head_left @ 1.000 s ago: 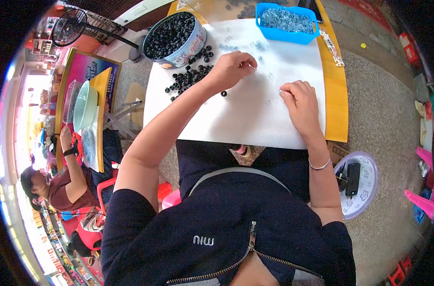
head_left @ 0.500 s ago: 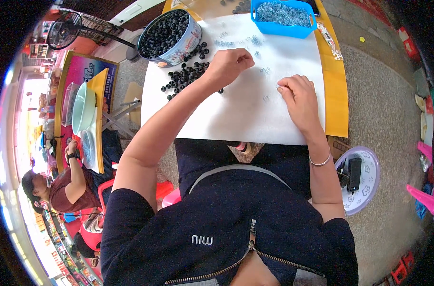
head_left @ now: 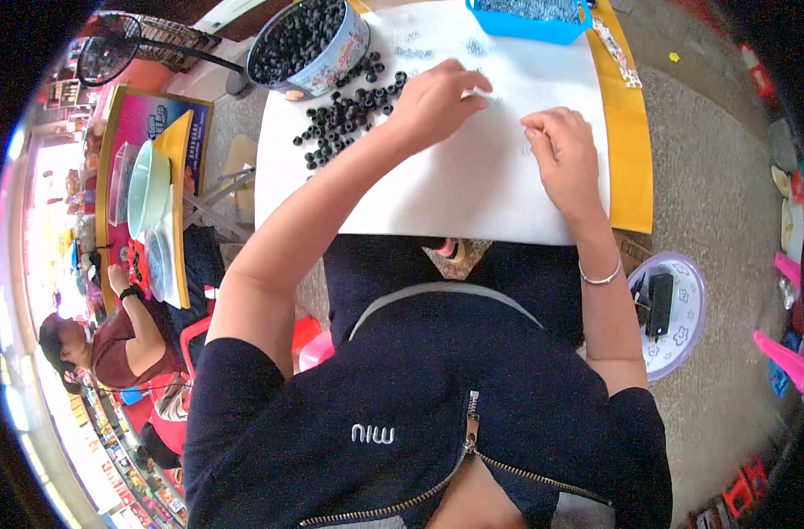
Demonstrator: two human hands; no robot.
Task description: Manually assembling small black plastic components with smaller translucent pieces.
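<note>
Above the white tabletop point(head_left: 402, 207), my left hand point(head_left: 437, 106) reaches in from the left. Its fingers are bent, with a gap between finger and thumb and nothing visible in it. Small clear bluish pieces point(head_left: 474, 46) lie in loose clusters just beyond it. Left of this hand are scattered black ring-shaped beads point(head_left: 344, 119). My right hand point(head_left: 568, 163) is closed, thumb against the fingertips; whatever they pinch is too small to name. A bucket point(head_left: 327, 66) full of black beads stands at the far left, and a blue basket point(head_left: 534, 28) of clear bluish pieces at the far right.
Yellow board point(head_left: 629, 176) shows along the table's right edge. A round white and lilac tray point(head_left: 684, 309) with a black object sits low on the right. To the left, a person point(head_left: 111, 348) sits at another table with a pale green bowl point(head_left: 150, 189). A black fan point(head_left: 109, 51) stands behind.
Both hands sit slightly farther over the table. My left hand's finger and thumb have moved apart, while my right hand stays pinched. The view has shifted, so the table appears higher.
</note>
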